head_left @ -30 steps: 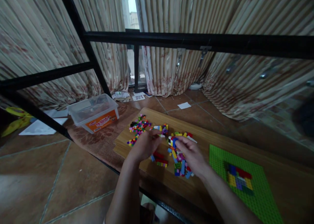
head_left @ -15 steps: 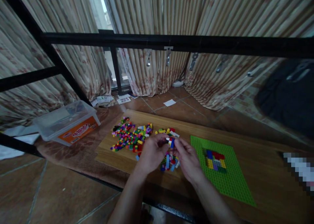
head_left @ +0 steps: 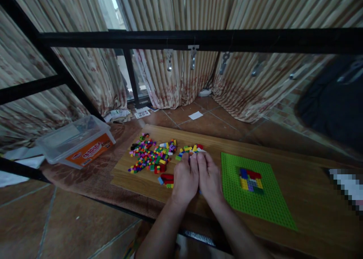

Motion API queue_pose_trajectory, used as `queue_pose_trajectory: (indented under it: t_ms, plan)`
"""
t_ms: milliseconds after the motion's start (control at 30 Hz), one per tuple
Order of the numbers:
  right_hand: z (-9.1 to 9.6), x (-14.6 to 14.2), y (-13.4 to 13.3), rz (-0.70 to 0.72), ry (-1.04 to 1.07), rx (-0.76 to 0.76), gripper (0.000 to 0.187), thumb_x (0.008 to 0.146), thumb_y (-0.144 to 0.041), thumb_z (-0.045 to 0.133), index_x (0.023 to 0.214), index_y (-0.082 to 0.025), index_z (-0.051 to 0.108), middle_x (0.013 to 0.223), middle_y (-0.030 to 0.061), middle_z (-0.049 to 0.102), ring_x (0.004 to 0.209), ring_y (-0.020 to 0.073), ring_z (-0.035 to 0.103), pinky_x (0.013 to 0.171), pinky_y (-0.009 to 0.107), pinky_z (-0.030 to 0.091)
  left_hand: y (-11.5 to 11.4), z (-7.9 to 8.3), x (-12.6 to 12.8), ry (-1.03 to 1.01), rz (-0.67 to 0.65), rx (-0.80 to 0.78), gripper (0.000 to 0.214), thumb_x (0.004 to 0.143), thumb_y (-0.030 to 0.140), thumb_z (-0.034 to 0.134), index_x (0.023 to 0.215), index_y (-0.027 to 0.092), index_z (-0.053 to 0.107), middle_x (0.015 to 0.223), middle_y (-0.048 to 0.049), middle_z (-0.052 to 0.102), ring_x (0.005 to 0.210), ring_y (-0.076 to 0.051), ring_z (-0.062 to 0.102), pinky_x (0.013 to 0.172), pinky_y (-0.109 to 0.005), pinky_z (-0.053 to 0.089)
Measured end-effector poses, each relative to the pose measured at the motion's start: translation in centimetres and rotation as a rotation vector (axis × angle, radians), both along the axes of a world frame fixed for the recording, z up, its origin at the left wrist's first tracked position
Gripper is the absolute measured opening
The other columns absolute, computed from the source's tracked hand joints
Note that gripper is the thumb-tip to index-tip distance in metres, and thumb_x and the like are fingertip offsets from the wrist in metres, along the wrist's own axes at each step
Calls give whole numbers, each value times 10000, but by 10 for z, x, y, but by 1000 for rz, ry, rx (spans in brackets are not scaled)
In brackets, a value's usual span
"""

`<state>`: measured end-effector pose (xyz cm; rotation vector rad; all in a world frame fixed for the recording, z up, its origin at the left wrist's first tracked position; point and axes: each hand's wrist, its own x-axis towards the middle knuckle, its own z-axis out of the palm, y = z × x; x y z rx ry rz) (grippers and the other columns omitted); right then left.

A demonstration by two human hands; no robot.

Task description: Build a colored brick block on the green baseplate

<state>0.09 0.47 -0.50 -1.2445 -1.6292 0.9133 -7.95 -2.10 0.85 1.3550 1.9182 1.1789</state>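
My left hand point(head_left: 185, 179) and my right hand point(head_left: 209, 176) lie side by side, backs up, on the wooden board point(head_left: 136, 179), their fingertips pressed together over loose bricks. What the fingers grip is hidden under them. A spread of small coloured bricks point(head_left: 151, 157) lies just left of my left hand, with red bricks point(head_left: 167, 177) beside its wrist. To the right of my right hand sits a green baseplate point(head_left: 266, 206) bearing a small block of blue, red, yellow and purple bricks point(head_left: 250, 179).
A clear plastic box with an orange label point(head_left: 76, 141) stands on the brown mat at the left. A black metal frame bar point(head_left: 198, 39) crosses above. Striped curtains hang behind, and papers point(head_left: 196, 115) lie on the tiled floor. A dark bag point(head_left: 334, 107) is at the right.
My hands have come down from holding a small brick cluster in the air to lying close together on the board. The view has shifted slightly rightward.
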Motion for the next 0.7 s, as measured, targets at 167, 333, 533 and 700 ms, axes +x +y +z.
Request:
queue_pose_trajectory:
  t_ms: [167,333,533,700]
  plan:
    - [2,-2,2,-31,-66,25,357,956,-443,338,908,-224,616,789,33,701,716,167,634,658,265,437,2,-5,2,-151,29,94,393,959,471,347,886,171,590,789,-47,675,703,-147,616,643,-236,439]
    - [0,-3,2,-53,-90,17,373,953,-429,335,852,-209,619,732,31,683,665,160,611,631,260,414,7,-10,5,-170,43,121,348,945,415,399,848,152,607,766,-55,675,673,-151,607,617,-241,420]
    - [-10,-3,6,-132,44,-39,399,917,-461,355,751,-199,606,681,36,659,646,169,583,630,275,414,10,-15,6,-162,51,64,327,934,380,403,816,155,609,763,-72,668,685,-165,603,625,-255,408]
    - [-23,-7,14,-173,252,-107,407,886,-492,400,712,-193,615,663,20,650,621,163,565,638,276,432,14,-22,7,-339,76,101,355,921,426,407,857,150,623,757,-61,643,700,-166,586,620,-255,416]
